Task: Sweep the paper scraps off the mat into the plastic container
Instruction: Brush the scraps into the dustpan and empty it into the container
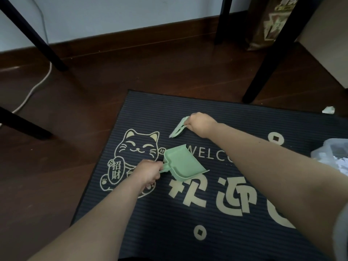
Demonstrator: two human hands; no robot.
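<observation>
The left hand (148,175) has its fingers curled round the short handle of a pale green plastic dustpan (183,162). The pan's open mouth faces right, and whether its lip touches the mat cannot be told. Farther out, the right hand (200,124) is closed in a fist on the handle of a small pale green hand brush (178,129). The brush slants down and left from the fist, its whitish tip at the mat, and lies beyond the dustpan and apart from it.

Both tools are over a dark blue ribbed doormat (188,232). A clear plastic container (327,153) sits at the mat's right side, past the right forearm and well apart from both hands. Crumpled white paper scraps (341,167) show inside it. A single pale crumpled scrap (328,109) lies at the mat's far right edge, near a black furniture leg (263,72).

The mat is printed in cream with a smiling lucky cat holding a plaque that reads 招財. Beside the cat are the letters "WELC", cut off by the forearm, with large stylised characters that look like 欢迎 below and coin shapes around them

A white cable (37,85) trails over the dark wooden floor (94,81) at the left
</observation>
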